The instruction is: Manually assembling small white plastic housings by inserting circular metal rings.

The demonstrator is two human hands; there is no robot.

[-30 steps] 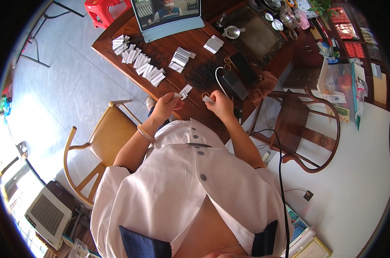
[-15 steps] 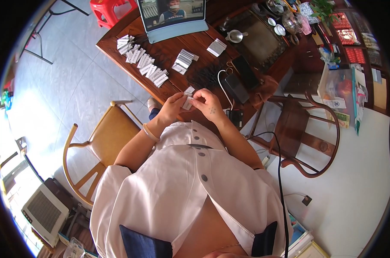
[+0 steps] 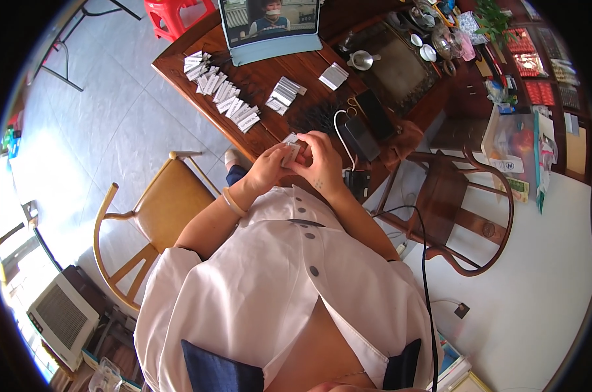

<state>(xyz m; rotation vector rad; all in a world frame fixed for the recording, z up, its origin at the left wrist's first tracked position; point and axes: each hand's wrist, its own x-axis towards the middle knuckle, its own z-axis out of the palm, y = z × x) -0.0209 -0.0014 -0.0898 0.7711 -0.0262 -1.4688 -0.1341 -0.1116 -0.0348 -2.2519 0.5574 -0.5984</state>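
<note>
Close to the front edge of the table, my left hand pinches a small white tag. My right hand meets it there, its fingers bent against the same tag. Finer detail between the fingertips is too small to make out. Just beyond my hands lies another pale tag, partly covered by them. A tangle of thin black strings rests beyond my right hand. Further off are a stack of grey and white tags, a smaller stack and a long row of white tags.
A tablet stands at the far edge. To the right are a black phone, a white cable, scissors and a tea tray with cups. Chairs stand left and right; a black cord hangs beside me.
My right hand's fingers have lifted and curled more, and the white tag is turned more toward view between my hands. The whole view has shifted slightly.
</note>
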